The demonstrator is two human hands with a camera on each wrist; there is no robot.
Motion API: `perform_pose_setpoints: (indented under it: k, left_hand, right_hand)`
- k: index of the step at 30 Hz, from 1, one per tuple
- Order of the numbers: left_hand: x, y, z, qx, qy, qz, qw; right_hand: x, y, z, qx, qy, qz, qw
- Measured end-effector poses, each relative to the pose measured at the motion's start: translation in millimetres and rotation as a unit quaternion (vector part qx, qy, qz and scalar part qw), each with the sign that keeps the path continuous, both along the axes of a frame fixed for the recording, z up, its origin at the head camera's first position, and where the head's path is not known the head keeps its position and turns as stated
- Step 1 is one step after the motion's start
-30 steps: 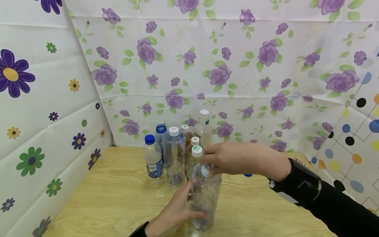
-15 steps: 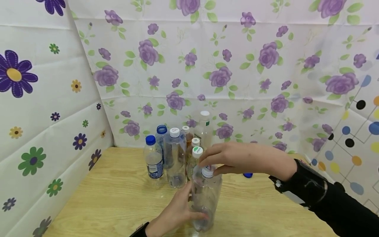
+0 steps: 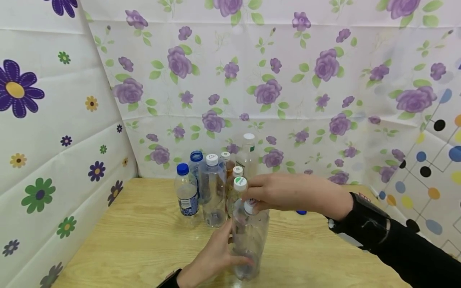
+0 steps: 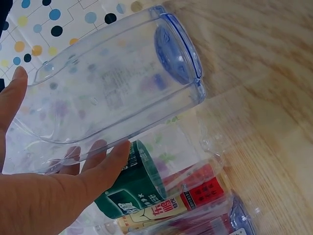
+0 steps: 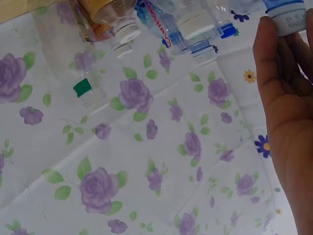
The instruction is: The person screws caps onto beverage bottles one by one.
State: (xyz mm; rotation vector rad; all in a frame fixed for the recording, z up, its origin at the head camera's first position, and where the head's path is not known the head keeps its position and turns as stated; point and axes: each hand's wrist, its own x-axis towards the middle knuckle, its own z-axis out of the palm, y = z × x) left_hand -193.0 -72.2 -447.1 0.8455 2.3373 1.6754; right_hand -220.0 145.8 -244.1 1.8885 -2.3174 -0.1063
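Observation:
A large clear plastic bottle (image 3: 250, 240) stands near the front of the wooden table, leaning slightly. My left hand (image 3: 216, 252) grips its lower body, thumb across the near side. Over the top, my right hand (image 3: 291, 194) pinches the white cap (image 3: 249, 208) between thumb and fingers. From the left wrist view, the transparent bottle (image 4: 112, 93) shows a bluish base, with left fingers (image 4: 110, 164) along its side. In the right wrist view, the white cap (image 5: 289, 19) sits at the right fingertips; the bottle beneath lies mostly out of that frame.
Behind the held bottle stand several others: a blue-capped labelled bottle (image 3: 187, 200), an uncapped blue bottle (image 3: 196, 158), a tall clear one (image 3: 212, 192) and a green-and-white-capped one (image 3: 240, 185). A blue cap (image 3: 301, 212) lies beyond the right forearm. Floral sheets (image 3: 223, 92) form the walls.
Half a second ago the right fingers were spread looser around the cap, with the wrist further right. They have closed on the cap again. The left hand has kept its grip.

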Motion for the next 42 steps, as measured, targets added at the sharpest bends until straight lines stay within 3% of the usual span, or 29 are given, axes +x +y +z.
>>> perform_pose_setpoints:
  k: [6, 9, 14, 18, 23, 27, 34, 42]
  left_hand:
    - [0.8, 0.2, 1.0, -0.006, 0.010, 0.007, 0.9999]
    - [1.0, -0.8, 1.1, -0.006, 0.010, 0.005, 0.9999]
    - [-0.2, -5.0, 4.9, -0.013, -0.001, -0.013, 0.9998]
    - [-2.4, -13.9, 14.6, -0.029, -0.007, -0.032, 0.9990]
    - [-7.9, -30.5, 27.1, -0.039, -0.007, -0.062, 0.9973]
    - [-15.0, -49.2, 36.6, -0.043, -0.015, -0.075, 0.9961]
    - [-29.1, -79.2, 47.9, -0.031, -0.042, -0.049, 0.9974]
    - [-41.2, -88.9, 43.4, -0.047, -0.054, -0.022, 0.9972]
  right_hand:
    - [6.2, -3.3, 1.8, 0.026, 0.042, -0.030, 0.9984]
    - [5.7, -0.8, -3.1, -0.001, 0.025, -0.030, 0.9992]
    - [5.8, 11.4, -20.4, -0.087, -0.029, -0.042, 0.9949]
    - [12.3, 27.4, -37.4, -0.122, -0.067, -0.116, 0.9834]
    - [14.1, 49.2, -62.2, -0.157, -0.119, -0.195, 0.9608]
    - [10.5, 65.5, -86.0, -0.172, -0.119, -0.238, 0.9484]
    - [7.0, 81.7, -138.3, -0.204, -0.070, -0.264, 0.9400]
    - [5.1, 85.4, -174.1, -0.228, -0.090, -0.284, 0.9268]
